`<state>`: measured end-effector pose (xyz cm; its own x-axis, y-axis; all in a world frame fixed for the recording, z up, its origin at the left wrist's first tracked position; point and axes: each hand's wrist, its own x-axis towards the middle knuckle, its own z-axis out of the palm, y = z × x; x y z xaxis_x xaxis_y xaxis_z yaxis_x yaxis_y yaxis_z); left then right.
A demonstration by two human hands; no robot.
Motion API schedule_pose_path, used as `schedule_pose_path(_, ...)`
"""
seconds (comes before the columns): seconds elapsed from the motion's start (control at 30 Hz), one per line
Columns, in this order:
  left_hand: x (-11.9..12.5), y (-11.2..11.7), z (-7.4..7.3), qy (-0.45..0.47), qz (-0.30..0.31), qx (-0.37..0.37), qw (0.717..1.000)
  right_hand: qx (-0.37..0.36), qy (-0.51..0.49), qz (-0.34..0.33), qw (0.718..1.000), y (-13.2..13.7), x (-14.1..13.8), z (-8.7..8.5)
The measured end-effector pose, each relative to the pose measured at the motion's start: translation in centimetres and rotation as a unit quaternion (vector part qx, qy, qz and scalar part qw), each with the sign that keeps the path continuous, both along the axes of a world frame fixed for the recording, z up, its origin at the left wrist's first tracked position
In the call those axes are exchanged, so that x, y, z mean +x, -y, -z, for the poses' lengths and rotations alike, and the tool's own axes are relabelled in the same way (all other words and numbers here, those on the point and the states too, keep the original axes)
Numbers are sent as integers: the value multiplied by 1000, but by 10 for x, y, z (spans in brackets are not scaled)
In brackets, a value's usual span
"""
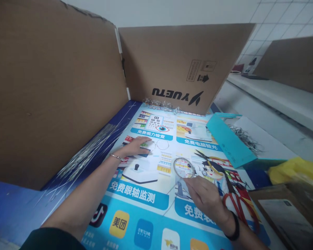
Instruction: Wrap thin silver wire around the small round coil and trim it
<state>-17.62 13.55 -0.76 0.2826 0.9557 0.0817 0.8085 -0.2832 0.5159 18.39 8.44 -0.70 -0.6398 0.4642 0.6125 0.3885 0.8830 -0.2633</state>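
Observation:
My right hand (205, 194) is closed on the lower edge of a round, silvery wire ring (184, 158), holding it above a printed poster sheet (139, 192). The ring looks like a bundled hoop, and the poster shows through its middle. Over the left half of the poster, my left hand (136, 146) has its fingers and thumb apart. Just beyond its fingertips lies a faint, thin wire loop (163, 140); whether they touch is too blurred to tell. Red-handled scissors (237, 203) and yellow-handled pliers (215, 162) lie to the right, close to my right forearm.
Many straight wires (91, 147) lie along the left edge, beside a tall cardboard panel (67, 86). A printed cardboard panel (169, 62) stands behind, with small wire pieces (159, 103) at its foot. At right are a turquoise box (229, 142) with dark wire bits and yellow plastic (297, 170).

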Motion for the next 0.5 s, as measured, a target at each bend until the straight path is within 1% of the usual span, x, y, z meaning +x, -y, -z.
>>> schedule_pose_path(0.23, 11, -2, 2, -31, 11, 27, 999, 30, 13, -26, 999, -2, 0, 1)
schedule_pose_path(0.37, 12, -5, 3, -39, 4, 38, 999, 38, 21, -29, 999, -2, 1, 0)
schedule_pose_path(0.5, 14, -5, 1, -44, 5, 44, 998, 45, 36, -22, 998, -1, 0, 0)
